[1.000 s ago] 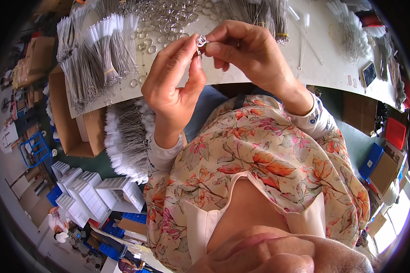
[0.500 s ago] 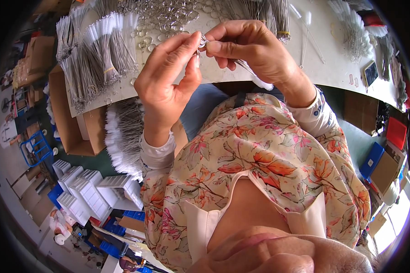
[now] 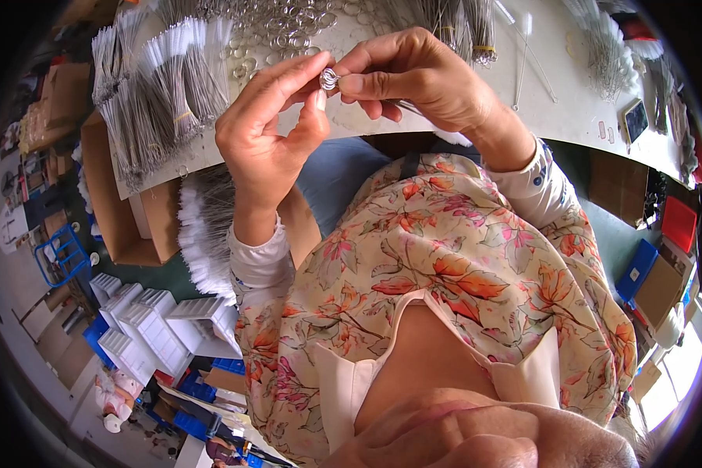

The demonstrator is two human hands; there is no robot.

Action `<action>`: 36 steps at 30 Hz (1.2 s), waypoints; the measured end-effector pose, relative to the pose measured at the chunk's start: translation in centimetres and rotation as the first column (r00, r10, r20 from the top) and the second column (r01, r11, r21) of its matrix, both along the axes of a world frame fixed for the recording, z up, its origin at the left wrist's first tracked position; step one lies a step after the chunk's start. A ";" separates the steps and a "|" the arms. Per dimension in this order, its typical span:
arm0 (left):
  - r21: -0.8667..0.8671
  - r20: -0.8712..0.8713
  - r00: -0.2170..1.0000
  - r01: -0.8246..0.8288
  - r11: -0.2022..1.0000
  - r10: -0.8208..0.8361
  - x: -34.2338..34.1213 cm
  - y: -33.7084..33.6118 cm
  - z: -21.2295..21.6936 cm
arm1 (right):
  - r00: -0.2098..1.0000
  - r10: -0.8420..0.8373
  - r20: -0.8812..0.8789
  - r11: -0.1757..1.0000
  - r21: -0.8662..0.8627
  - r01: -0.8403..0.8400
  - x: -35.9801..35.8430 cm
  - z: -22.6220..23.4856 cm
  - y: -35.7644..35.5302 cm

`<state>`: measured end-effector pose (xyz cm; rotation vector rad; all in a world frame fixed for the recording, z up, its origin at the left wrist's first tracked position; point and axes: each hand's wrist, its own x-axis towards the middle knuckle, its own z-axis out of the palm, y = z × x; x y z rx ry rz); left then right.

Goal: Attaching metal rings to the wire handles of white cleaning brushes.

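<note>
Two hands meet over the tabletop (image 3: 577, 109) edge, both closed on one small metal ring (image 3: 329, 78). Left hand (image 3: 269, 129) pinches it from below-left, thumb tip under it and forefinger arched over the top. Right hand (image 3: 421, 74) pinches from the right, thumb and forefinger tips touching the ring's side. The ring sits in the air between the two grips, above the lap, not resting on anything.

Handling guess: very light, stiff wire, smooth and a bit slippery, so easy to drop but unlikely to break. It looks springy if it is a split ring; can't tell the coils for sure. Best hold seems to be on the rim, fingertip pads on opposite sides, nail near the seam.

Beyond the grip lies a heap of loose rings (image 3: 277, 35). To the left of the grip are bundles of thin wire brushes (image 3: 160, 86), more bundles (image 3: 452, 23) just past the right hand. Below the left wrist, white brush tips (image 3: 203, 234) stick out beside a cardboard box (image 3: 113, 214).
</note>
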<state>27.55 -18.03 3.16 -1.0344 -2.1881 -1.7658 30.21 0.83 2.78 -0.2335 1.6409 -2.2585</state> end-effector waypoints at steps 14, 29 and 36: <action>0.102 0.570 0.769 0.283 0.954 -0.289 -3.0 -3.0 1.1 | 0.994 0.073 -0.086 0.986 0.158 -0.059 -0.7 0.1 -1.2; -0.682 0.200 0.882 -0.188 0.707 0.427 -17.2 -11.0 -5.8 | 0.600 0.418 -0.682 0.485 0.726 0.487 -2.2 -11.0 -11.6; -0.416 0.434 0.877 -0.008 0.909 0.206 -12.6 -6.7 -2.6 | 0.957 -0.040 -0.288 0.943 0.307 0.132 -2.9 -2.7 -7.6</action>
